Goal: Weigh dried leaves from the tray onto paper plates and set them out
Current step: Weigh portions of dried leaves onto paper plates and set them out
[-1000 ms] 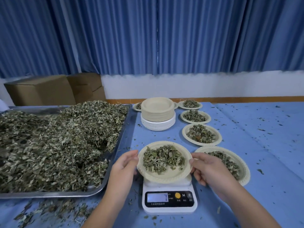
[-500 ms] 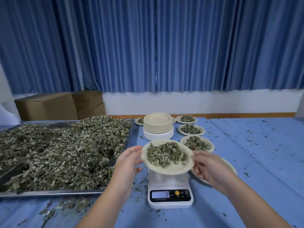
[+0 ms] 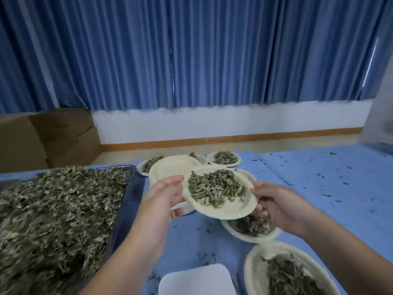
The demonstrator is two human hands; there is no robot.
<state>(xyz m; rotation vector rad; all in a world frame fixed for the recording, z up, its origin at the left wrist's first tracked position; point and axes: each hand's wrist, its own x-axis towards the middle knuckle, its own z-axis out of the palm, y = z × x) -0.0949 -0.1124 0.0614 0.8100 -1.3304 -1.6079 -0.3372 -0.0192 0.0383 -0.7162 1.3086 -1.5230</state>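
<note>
A paper plate (image 3: pixel 229 207) heaped with dried leaves (image 3: pixel 214 188) hangs in the air above the blue table, in front of the stack of empty plates (image 3: pixel 172 167). My left hand (image 3: pixel 163 196) grips its left rim and my right hand (image 3: pixel 278 205) grips its right rim. The white scale (image 3: pixel 195 279) stands bare at the bottom edge, below the plate. On the left, a metal tray (image 3: pixel 131 199) holds a big heap of dried leaves (image 3: pixel 57 213).
Filled plates lie on the table: one at the bottom right (image 3: pixel 255 271), one under my right hand (image 3: pixel 251 235), others behind the stack (image 3: pixel 224 159). Cardboard boxes (image 3: pixel 49 137) stand at the back left. Leaf crumbs dot the blue tablecloth (image 3: pixel 329 188).
Both hands lifted the filled plate off the scale and carried it up and away from me, toward the row of plates. The scale's top is now bare.
</note>
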